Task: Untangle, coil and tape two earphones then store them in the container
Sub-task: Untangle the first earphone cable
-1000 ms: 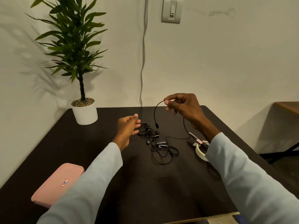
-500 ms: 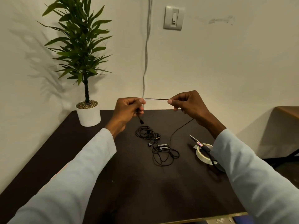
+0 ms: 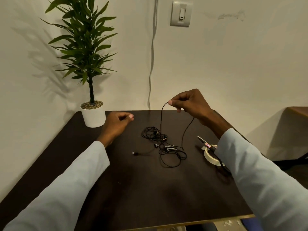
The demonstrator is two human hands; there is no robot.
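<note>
Cable is thin, black, light and floppy, so it should snag on itself and knot tighter if yanked; best taken near a free end or plug and fed out loop by loop, not grabbed mid-bundle. Earbud heads are small, likely fragile at the wire joints.

Earphones (image 3: pixel 162 144) lie as one tangled black pile near the middle of the worktop (image 3: pixel 133 189), slightly toward the far edge, with small silver-tipped parts among the loops. One bud (image 3: pixel 135 153) trails out alone toward the left edge. How many separate sets are in the pile is hard to tell.

Right hand (image 3: pixel 190 102) is raised over the far edge, thumb and forefinger pinching a strand that hangs in an arch, both legs dropping to the pile. Left hand (image 3: pixel 116 124) hovers left of the pile, fingers loosely curled, thumb tip near forefinger, holding nothing visible.

Tape roll (image 3: pixel 210 155) sits by the right edge with a dark pen-like tool (image 3: pixel 205 143) lying across it, partly behind the right sleeve. Container not in view. Potted plant (image 3: pixel 92 112) stands at the far left corner.
</note>
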